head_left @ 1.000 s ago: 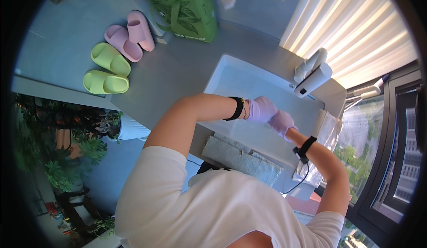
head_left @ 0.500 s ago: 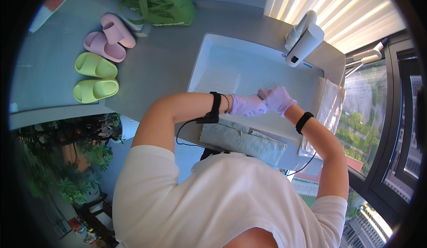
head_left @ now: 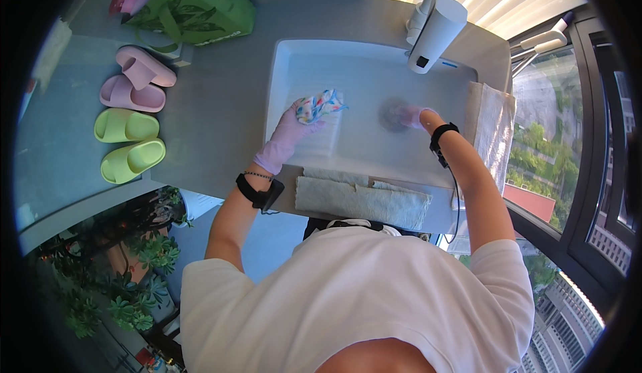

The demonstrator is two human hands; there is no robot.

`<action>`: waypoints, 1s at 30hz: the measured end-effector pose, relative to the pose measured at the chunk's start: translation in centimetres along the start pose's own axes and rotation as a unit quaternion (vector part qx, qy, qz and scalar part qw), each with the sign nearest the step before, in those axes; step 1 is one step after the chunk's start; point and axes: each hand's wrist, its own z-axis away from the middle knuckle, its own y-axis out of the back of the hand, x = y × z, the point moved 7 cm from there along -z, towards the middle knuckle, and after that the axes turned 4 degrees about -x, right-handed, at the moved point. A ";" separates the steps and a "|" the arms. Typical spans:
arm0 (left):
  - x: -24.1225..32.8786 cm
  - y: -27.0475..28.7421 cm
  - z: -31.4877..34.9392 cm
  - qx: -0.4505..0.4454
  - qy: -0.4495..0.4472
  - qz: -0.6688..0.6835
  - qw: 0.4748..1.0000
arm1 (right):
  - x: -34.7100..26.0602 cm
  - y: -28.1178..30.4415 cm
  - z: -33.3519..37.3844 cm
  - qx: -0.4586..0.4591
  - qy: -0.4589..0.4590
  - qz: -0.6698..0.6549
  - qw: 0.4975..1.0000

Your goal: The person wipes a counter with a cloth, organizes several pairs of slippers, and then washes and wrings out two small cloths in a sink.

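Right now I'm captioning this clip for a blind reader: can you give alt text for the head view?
Seen from above, a person in pink gloves leans over a white sink; the left hand holds a colourful cloth, and the right hand rests by the drain. Pink slippers and green slippers lie to the left.

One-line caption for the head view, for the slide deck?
Gloved left hand holds a multicoloured cloth in a white sink, right hand at the drain, folded towel on the front edge.
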 end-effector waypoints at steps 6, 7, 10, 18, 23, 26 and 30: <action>1.7 -1.6 2.6 -0.001 -0.030 0.091 0.995 | -1.3 1.1 -1.0 0.085 -0.044 -0.047 0.994; 2.0 -1.6 3.0 0.003 -0.021 0.100 0.995 | -1.4 1.1 -1.2 0.073 -0.042 -0.054 0.995; 1.5 -1.1 3.0 0.018 -0.001 0.119 0.993 | -1.5 1.5 -0.7 0.152 -0.080 -0.072 0.983; 1.7 -1.4 3.3 0.034 0.022 0.103 0.994 | -2.6 1.4 -0.7 0.187 -0.116 0.110 0.969; 1.2 -1.9 3.8 0.013 0.006 0.138 0.990 | -4.1 2.3 2.1 0.169 -0.064 0.194 0.964; 0.9 -1.7 3.6 -0.003 -0.008 0.137 0.991 | -2.8 1.3 3.1 0.196 -0.043 0.043 0.979; 2.1 -1.8 3.8 0.029 -0.017 0.107 0.994 | -3.6 0.9 6.6 0.275 0.014 0.049 0.960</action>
